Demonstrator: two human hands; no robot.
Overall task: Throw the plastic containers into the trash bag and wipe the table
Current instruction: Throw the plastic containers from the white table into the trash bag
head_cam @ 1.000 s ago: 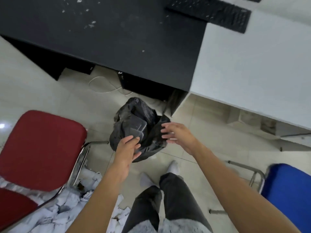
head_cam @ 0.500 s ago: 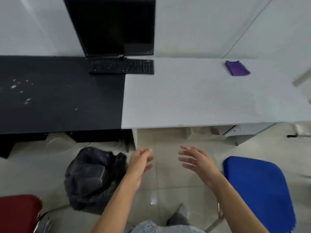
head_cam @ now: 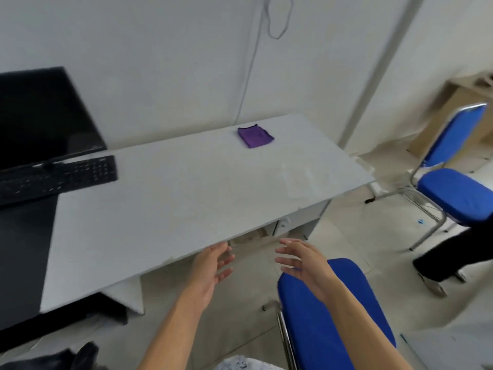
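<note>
White table, head view: pale top set against the wall.
Purple cloth: flat on table's far side, toward its right end. Folded near-square, long axis not discernible, one corner pointing at table's front edge.
Left hand, right hand: both spread, empty, just off table's front edge.
Plastic containers: none visible.
Risk: wiping toward table's left end may shove the keyboard; the blue chair before the table may obstruct the reach.

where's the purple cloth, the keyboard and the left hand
purple cloth (head_cam: 255,137), head view, middle of the folded cloth
keyboard (head_cam: 58,177), head view, middle of the keys
left hand (head_cam: 210,273), head view, palm
</note>
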